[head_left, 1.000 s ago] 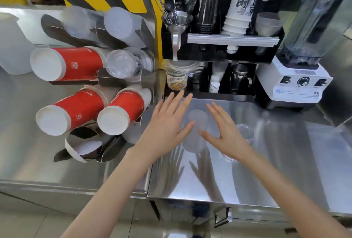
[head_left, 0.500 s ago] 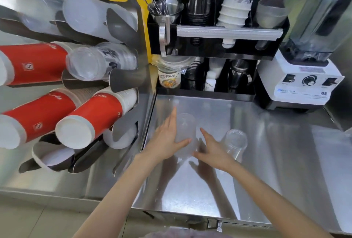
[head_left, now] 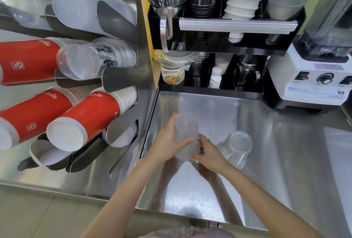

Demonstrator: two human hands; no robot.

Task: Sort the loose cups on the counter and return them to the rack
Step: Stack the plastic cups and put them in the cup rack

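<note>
An upside-down frosted plastic cup (head_left: pixel 186 131) is held just above the steel counter (head_left: pixel 276 161). My left hand (head_left: pixel 167 143) grips its left side and my right hand (head_left: pixel 206 152) holds its lower rim from the right. A clear plastic cup (head_left: pixel 237 147) stands upside down on the counter, just right of my right hand. The cup rack (head_left: pixel 122 77) fills the left side, its slanted tubes holding red paper cups (head_left: pixel 83 121), frosted cups (head_left: pixel 80 10) and clear cups (head_left: pixel 85 60).
A black organiser (head_left: pixel 224 47) with white cups, a funnel and metal jugs stands at the back. A white blender (head_left: pixel 312 81) sits at the back right. A sealed drink cup (head_left: pixel 172 71) is under the organiser. The counter's front edge runs near my forearms.
Both hands went from flat over the frosted cup to gripping it and lifting it slightly. The view has moved closer and down toward the counter.
</note>
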